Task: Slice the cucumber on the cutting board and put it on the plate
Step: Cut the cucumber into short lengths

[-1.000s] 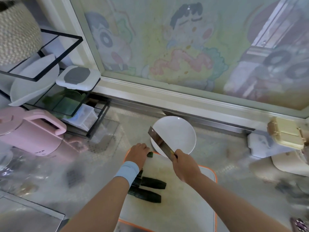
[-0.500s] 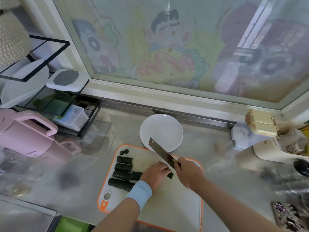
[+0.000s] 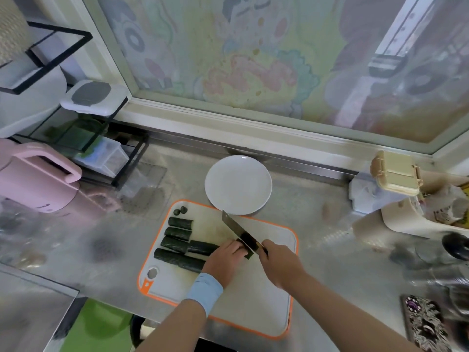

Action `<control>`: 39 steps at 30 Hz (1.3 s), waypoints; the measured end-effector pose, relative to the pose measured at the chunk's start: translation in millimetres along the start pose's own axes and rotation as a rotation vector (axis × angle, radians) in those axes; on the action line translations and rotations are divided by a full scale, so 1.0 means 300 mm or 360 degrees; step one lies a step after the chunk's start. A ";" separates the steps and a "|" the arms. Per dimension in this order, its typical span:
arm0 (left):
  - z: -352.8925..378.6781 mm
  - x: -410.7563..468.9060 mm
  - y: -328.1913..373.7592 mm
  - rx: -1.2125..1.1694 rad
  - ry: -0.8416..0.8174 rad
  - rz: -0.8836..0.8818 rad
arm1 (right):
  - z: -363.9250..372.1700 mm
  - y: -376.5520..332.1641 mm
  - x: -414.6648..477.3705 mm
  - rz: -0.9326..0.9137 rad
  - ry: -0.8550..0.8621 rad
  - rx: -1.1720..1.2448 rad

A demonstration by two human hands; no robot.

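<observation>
My left grip [image 3: 223, 260] holds down a cucumber [image 3: 203, 247] piece on the board [image 3: 266, 301]. My right grip [image 3: 281, 265] clasps the knife [image 3: 238, 232], blade at its right end. Four lengths [image 3: 178, 232] wait left. Slicing looks barely begun, with nothing yet on the far plate [image 3: 238, 185].

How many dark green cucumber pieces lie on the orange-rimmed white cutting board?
8: two end bits at the far left corner, five long chunks along the left side, one piece under the left hand at the steel knife. Others may be hidden.
</observation>
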State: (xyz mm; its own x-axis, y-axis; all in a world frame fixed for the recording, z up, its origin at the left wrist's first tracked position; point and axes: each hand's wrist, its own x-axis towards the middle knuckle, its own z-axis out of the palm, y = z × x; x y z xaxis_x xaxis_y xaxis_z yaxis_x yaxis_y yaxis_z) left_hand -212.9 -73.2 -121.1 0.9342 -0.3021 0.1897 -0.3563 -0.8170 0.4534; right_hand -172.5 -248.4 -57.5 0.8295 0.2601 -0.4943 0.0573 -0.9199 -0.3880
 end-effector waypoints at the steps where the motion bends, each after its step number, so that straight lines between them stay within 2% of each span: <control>1: -0.001 0.004 0.000 0.0006 0.0004 -0.0007 | 0.002 0.001 0.001 -0.0002 -0.0006 -0.0002; 15: 0.019 -0.001 -0.001 -0.0018 0.0149 -0.0053 | -0.013 -0.022 -0.048 -0.0225 0.0037 -0.0072; 39: 0.027 0.005 -0.008 -0.0019 0.0054 -0.0184 | 0.002 -0.037 -0.056 -0.0066 -0.0061 -0.0208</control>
State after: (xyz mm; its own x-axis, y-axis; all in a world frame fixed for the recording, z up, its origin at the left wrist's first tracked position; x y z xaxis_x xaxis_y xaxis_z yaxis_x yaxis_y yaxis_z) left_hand -210.5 -75.6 -128.9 0.9680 -0.1892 0.1650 -0.2467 -0.8395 0.4841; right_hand -187.3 -242.3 -45.4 0.8030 0.3077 -0.5104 0.1650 -0.9377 -0.3057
